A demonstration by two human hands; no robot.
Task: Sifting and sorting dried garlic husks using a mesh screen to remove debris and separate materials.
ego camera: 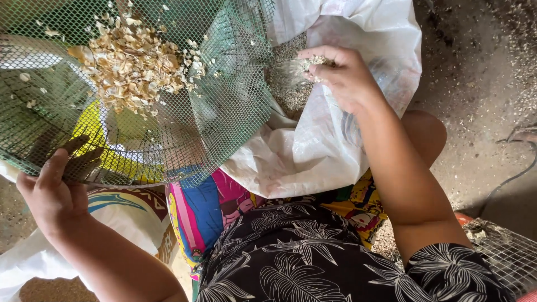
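Mesh sieve (224, 100) — white sack (313, 151) just beside

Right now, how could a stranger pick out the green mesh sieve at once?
Start at the big white sack lying open across the person's lap. To its left, the left hand grips the rim of the sieve, held tilted. It is the only green net here, with a heap of pale husks on it; the right hand is in the sack instead.

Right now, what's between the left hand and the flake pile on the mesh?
Head view: only bare green mesh sieve lies between the left hand and the flake pile.
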